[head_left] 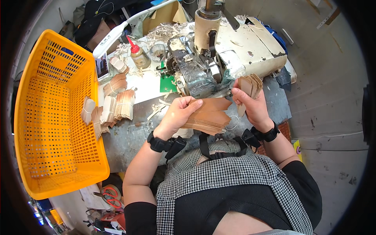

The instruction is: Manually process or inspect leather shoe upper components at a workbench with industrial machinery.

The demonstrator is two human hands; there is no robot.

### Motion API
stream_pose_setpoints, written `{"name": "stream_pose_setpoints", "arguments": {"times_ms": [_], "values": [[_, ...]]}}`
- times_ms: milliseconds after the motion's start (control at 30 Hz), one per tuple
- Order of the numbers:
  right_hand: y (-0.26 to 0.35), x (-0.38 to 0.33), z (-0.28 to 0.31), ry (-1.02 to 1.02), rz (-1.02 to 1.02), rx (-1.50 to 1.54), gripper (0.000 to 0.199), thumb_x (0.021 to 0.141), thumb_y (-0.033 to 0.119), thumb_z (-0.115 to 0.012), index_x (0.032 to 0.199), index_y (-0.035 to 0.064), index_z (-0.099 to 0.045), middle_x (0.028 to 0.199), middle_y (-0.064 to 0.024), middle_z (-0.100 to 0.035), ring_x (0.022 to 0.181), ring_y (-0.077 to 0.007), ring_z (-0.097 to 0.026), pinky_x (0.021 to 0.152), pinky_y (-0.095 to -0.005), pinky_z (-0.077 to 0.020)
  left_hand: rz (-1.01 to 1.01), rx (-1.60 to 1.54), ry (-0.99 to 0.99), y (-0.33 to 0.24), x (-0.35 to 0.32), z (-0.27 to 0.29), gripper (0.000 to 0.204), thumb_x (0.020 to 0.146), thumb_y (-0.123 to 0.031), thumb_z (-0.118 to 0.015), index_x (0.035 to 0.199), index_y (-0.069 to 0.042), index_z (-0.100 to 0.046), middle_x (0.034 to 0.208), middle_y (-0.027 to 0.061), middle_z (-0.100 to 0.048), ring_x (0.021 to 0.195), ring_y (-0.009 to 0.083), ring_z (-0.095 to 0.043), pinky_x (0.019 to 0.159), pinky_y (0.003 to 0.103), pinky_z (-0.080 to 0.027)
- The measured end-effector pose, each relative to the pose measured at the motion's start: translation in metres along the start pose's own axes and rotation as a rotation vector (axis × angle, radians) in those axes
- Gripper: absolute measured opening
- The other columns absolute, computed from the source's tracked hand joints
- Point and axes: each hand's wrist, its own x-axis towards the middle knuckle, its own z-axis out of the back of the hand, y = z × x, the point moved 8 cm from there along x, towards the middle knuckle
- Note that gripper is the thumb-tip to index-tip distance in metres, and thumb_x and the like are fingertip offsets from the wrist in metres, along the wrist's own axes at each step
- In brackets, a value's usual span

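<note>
My left hand (177, 116) is closed on a stack of brown leather pieces (208, 120) with notched ends, the thumb pressing on the top piece. The stack fans out over the front of the metal worktable. To its right and a little higher, my right hand (252, 106) grips a smaller bundle of tan leather pieces (251, 85), held upright and spread at the top. A gap separates the two bundles. Just behind my hands stands a bench machine (196, 72) partly wrapped in clear plastic. A thin loop (234, 122), perhaps a rubber band, lies between my hands.
Several banded leather bundles (124, 104) sit on the table at left, beside a large yellow plastic basket (102, 172). Behind them are a red-tipped bottle (140, 58), a glass jar (157, 52) and leather scraps (168, 32). Red-handled scissors (112, 197) lie below at lower left.
</note>
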Motion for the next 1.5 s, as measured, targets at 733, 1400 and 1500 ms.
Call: {"name": "stream_pose_setpoints", "arguments": {"times_ms": [733, 1400, 1500], "values": [[-0.010, -0.003, -0.001, 0.002, -0.037, -0.019, 0.016, 0.088, 0.007, -0.066, 0.101, 0.0027, -0.057, 0.082, 0.0005, -0.056, 0.065, -0.0074, -0.049, 0.060, -0.0241, -0.0417, 0.027, -0.012, 0.006, 0.007, -0.002, -0.003, 0.024, 0.095, -0.027, -0.061, 0.088, -0.004, -0.063, 0.079, -0.0028, -0.064, 0.067, 0.0011, -0.054, 0.061, 0.019, -0.045], [0.008, -0.005, -0.001, -0.047, 0.037, -0.078, 0.018, 0.087, 0.006, -0.066, 0.102, 0.0021, -0.058, 0.081, 0.0007, -0.057, 0.067, -0.0066, -0.050, 0.060, -0.0227, -0.0410, -0.008, 0.001, 0.017, -0.009, -0.007, -0.001, 0.024, 0.095, -0.026, -0.060, 0.091, -0.003, -0.064, 0.081, -0.0024, -0.064, 0.069, 0.0015, -0.055, 0.063, 0.019, -0.045], [0.016, -0.002, 0.003, -0.061, 0.101, -0.099, 0.017, 0.087, 0.006, -0.066, 0.102, 0.0018, -0.058, 0.081, 0.0006, -0.057, 0.067, -0.0066, -0.050, 0.060, -0.0227, -0.0402, -0.028, 0.005, -0.006, -0.015, -0.008, 0.003, 0.026, 0.095, -0.027, -0.060, 0.089, -0.002, -0.064, 0.078, -0.0038, -0.063, 0.068, 0.0009, -0.053, 0.061, 0.020, -0.044]]}}
